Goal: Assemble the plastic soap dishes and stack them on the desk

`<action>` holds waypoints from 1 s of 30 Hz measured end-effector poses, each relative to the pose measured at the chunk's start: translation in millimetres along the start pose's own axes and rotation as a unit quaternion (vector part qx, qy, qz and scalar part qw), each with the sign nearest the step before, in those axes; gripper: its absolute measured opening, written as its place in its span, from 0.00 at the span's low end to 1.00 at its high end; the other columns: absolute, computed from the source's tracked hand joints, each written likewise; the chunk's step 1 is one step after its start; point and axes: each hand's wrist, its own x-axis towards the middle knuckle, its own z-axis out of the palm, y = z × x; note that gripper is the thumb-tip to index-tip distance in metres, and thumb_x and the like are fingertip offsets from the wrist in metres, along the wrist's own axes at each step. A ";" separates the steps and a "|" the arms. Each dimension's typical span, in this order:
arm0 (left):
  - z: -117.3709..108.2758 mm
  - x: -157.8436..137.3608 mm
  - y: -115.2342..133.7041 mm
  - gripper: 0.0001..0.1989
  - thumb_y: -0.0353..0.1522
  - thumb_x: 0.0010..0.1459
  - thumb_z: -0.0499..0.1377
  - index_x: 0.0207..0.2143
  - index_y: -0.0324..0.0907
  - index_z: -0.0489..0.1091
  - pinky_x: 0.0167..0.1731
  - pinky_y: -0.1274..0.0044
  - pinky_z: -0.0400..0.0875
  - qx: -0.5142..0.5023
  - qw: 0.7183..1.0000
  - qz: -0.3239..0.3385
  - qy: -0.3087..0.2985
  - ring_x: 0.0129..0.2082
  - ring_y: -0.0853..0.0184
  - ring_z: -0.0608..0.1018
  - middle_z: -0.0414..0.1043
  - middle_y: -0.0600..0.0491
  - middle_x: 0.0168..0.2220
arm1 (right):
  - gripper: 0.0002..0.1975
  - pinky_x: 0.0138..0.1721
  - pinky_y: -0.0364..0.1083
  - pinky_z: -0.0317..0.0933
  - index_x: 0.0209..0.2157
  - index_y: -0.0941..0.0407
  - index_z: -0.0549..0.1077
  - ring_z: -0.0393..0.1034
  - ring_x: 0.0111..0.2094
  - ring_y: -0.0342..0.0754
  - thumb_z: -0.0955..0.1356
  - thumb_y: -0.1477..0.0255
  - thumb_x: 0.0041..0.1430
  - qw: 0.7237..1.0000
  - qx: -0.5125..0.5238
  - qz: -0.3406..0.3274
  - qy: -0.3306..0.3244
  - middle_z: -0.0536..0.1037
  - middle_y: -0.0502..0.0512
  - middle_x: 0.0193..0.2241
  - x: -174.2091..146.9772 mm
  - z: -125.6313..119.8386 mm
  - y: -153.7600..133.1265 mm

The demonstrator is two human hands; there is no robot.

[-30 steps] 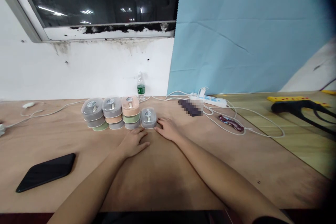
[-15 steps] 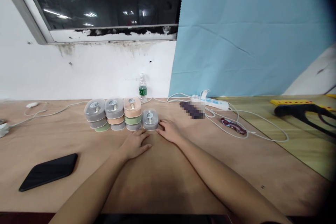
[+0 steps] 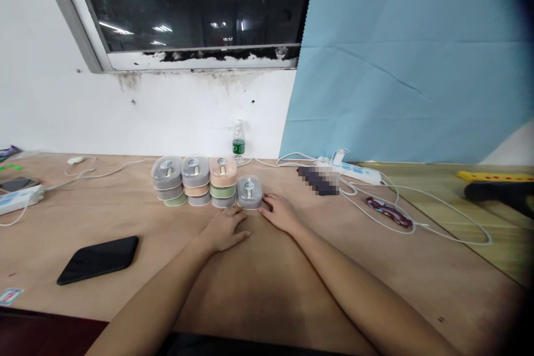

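Observation:
My left hand (image 3: 227, 230) lies flat on the table with its fingers apart, just in front of the stacked boxes. My right hand (image 3: 278, 212) rests open on the table, its fingertips beside the right edge of a single grey box (image 3: 249, 193) with a clear lid. I cannot tell whether they touch it. Left of that box stand three stacks of small lidded boxes: one topped with peach (image 3: 223, 172) over green and grey, one topped with grey (image 3: 196, 172) over peach and grey, and one topped with grey (image 3: 167, 174) over grey and green.
A plastic bottle (image 3: 238, 142) stands by the wall behind the boxes. A black phone (image 3: 100, 258) lies at the left. To the right are a power strip (image 3: 354, 171), white cables, a maroon wrapped item (image 3: 387, 211) and a blurred-out dark object (image 3: 317, 179).
The view has shifted left, so everything appears further right, and a power strip shows at the left edge. Both hands and the boxes keep their places on the table.

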 end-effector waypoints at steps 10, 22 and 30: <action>1.5 -0.4 -1.3 0.27 0.47 0.58 0.54 0.55 0.43 0.65 0.55 0.64 0.61 0.006 1.000 0.001 0.003 0.56 0.55 0.66 0.62 0.44 0.58 | 0.21 0.54 0.51 0.57 0.47 0.59 0.75 0.66 0.53 0.56 0.66 0.61 0.57 1.000 -0.003 0.008 -0.001 0.73 0.63 0.51 -5.4 1.4 1.4; 6.3 -0.5 -7.1 0.28 0.47 0.57 0.54 0.55 0.42 0.65 0.57 0.63 0.60 -0.002 1.000 0.010 0.000 0.58 0.54 0.65 0.62 0.43 0.58 | 0.38 0.60 0.57 0.49 0.65 0.55 0.47 0.47 0.64 0.57 0.65 0.58 0.58 0.998 0.000 -0.019 0.056 0.49 0.64 0.65 -13.8 2.9 -15.4; -1.3 0.2 2.8 0.20 0.44 0.59 0.53 0.50 0.44 0.69 0.49 0.67 0.67 -0.058 0.998 0.007 0.020 0.48 0.59 0.74 0.71 0.48 0.49 | 0.29 0.61 0.54 0.49 0.58 0.53 0.64 0.48 0.64 0.54 0.68 0.63 0.56 0.993 0.048 -0.087 0.067 0.51 0.61 0.65 -17.2 -4.2 -20.4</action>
